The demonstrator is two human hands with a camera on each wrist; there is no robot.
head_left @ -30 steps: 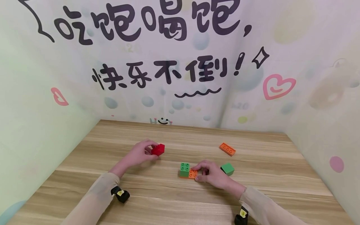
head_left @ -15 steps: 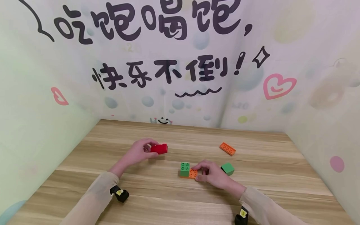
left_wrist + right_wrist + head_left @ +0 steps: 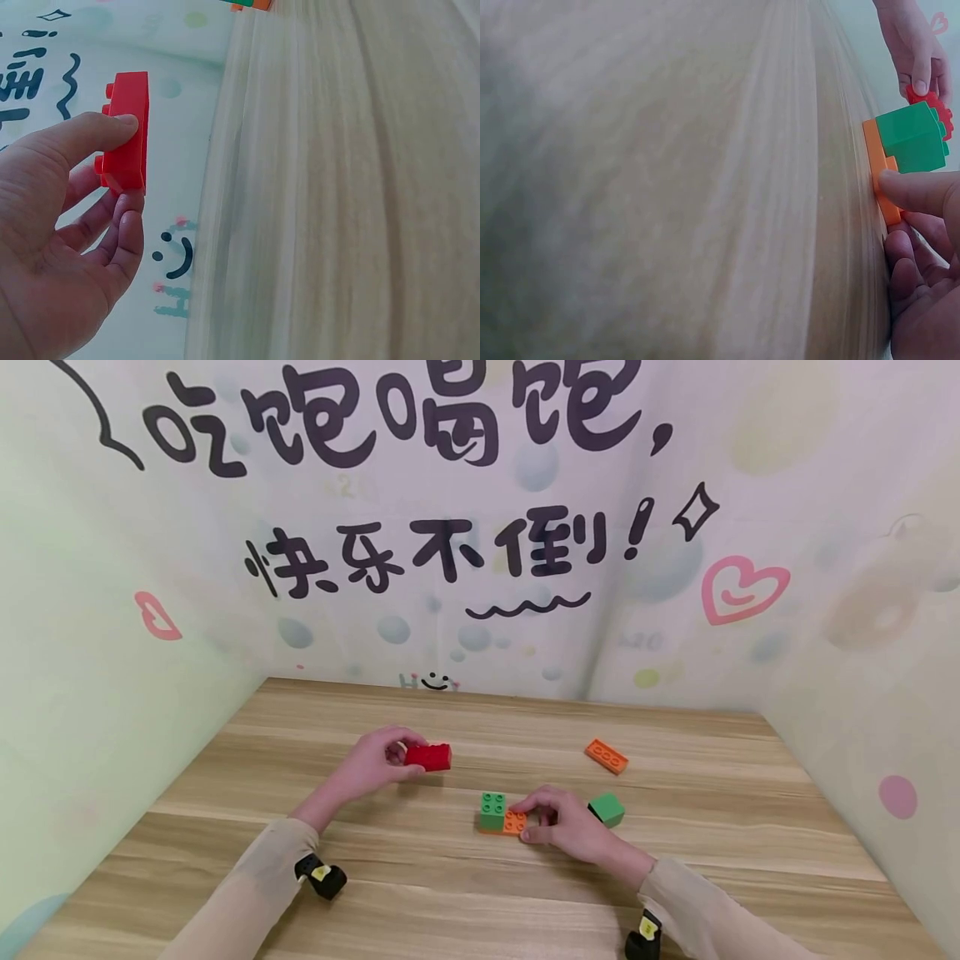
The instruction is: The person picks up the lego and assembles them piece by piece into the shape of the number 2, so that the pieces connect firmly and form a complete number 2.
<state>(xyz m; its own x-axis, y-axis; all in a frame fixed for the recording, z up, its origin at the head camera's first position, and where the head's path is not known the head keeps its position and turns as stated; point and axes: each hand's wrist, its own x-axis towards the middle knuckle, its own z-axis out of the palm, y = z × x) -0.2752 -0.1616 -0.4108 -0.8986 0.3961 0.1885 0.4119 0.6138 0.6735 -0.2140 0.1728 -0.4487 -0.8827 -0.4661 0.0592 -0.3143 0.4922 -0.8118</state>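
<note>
Presently, the two hands are positioned apart, each closed on a part. By the left hand [image 3: 377,766], a red brick [image 3: 430,758] is pinched between thumb and curled fingers; it is held clear of the wooden table [image 3: 420,893], studs upward. By the right hand [image 3: 567,828], an orange plate [image 3: 515,822] is gripped at its bare end, thumb on one side and fingers on the other, with the plate lying on the table. On its opposite end, a green brick [image 3: 492,812] is seated. Behind the right hand, a second green brick [image 3: 609,811] and a loose orange plate [image 3: 606,757] are located, untouched.
</note>
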